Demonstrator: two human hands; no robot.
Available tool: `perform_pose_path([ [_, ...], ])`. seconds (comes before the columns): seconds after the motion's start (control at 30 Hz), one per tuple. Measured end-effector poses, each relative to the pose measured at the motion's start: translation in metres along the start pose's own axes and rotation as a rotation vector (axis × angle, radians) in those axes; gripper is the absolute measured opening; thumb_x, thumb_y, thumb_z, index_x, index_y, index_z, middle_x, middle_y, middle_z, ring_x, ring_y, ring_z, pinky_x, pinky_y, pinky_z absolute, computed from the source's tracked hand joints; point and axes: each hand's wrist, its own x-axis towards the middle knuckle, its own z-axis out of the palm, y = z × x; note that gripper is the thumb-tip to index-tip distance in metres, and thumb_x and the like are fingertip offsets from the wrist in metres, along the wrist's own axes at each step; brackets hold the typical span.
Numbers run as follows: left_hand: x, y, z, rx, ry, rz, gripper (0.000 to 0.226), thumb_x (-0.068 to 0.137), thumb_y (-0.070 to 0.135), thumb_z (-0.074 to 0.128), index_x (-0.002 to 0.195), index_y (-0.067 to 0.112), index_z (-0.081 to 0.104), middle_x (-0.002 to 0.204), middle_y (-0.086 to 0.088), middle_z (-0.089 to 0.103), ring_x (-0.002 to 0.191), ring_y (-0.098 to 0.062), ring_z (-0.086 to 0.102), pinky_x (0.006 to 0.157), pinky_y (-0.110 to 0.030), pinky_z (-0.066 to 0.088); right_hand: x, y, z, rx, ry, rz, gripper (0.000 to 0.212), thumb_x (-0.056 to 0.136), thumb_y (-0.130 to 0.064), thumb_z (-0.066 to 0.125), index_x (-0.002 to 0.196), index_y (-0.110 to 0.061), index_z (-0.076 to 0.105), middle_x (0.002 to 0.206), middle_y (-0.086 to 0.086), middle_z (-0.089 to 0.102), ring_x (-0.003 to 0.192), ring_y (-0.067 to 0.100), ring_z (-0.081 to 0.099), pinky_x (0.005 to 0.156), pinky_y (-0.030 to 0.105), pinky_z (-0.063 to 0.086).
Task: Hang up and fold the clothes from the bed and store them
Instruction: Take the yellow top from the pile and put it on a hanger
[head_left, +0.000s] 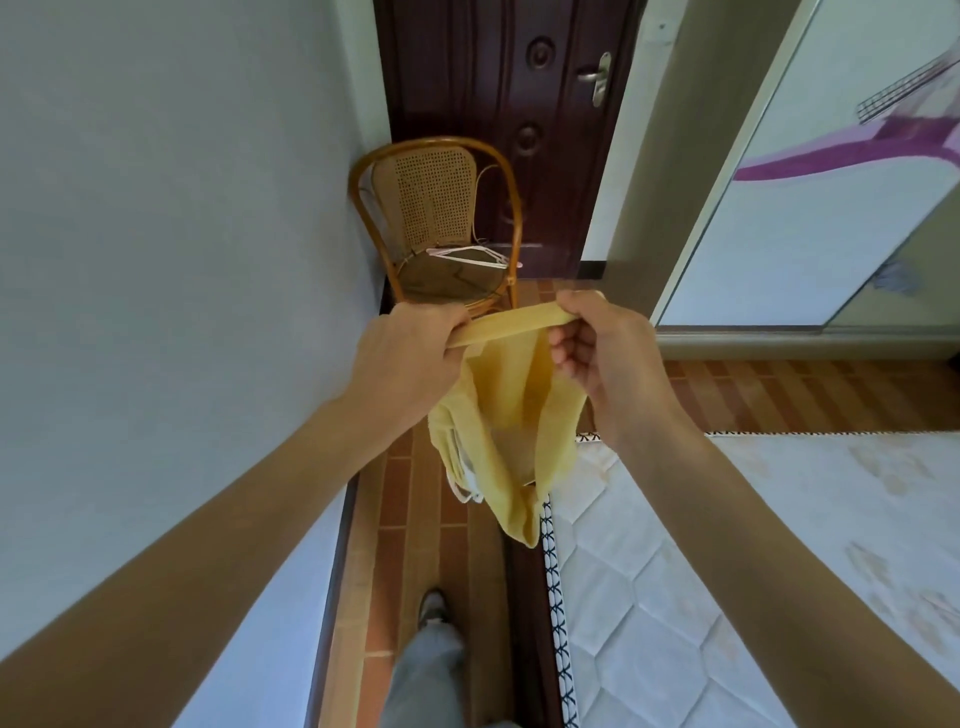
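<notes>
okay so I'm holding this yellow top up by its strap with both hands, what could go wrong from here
1. Both hands, left and right, pull the yellow top by one thin strap; it may stretch or slip free.
2. The top's low end hangs over the floor beside the mattress and could drop there.
3. The hangers lie on the chair ahead, so reaching one probably means letting go with a hand.

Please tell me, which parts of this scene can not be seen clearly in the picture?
- Head view: the fingertips of the left hand are curled behind the strap of the yellow garment.
- The garment's full shape: it hangs bunched, so its type is unclear.
- The white hangers on the rattan chair: too small to count.
- The mattress: cut off by the right and bottom edges.
- The right hand covers the strap's other end.
</notes>
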Motion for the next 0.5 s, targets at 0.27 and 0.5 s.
perform_pose_path([
  [0.27, 0.116, -0.072, 0.015, -0.318, -0.2, -0.145, 0.018, 0.092, 0.028, 0.064, 0.084, 0.016, 0.074, 0.079, 0.001, 0.068, 0.083, -0.019, 0.063, 0.077, -0.041, 0.051, 0.122, -0.011, 0.048, 0.003, -0.012, -0.035, 0.022, 0.094, -0.018, 0.059, 0.074, -0.009, 0.063, 0.056, -0.001, 0.059, 0.051, 0.008, 0.051, 0.052, 0.019, 0.042],
  [0.5, 0.214, -0.116, 0.024, -0.524, -0.323, -0.233, 0.024, 0.091, 0.027, 0.066, 0.088, 0.005, 0.074, 0.091, -0.021, 0.068, 0.086, -0.031, 0.065, 0.075, -0.043, 0.053, 0.216, -0.026, 0.085, 0.044, 0.032, -0.041, 0.023, 0.093, -0.018, 0.06, 0.073, -0.009, 0.063, 0.055, -0.001, 0.058, 0.049, 0.009, 0.05, 0.051, 0.019, 0.041],
])
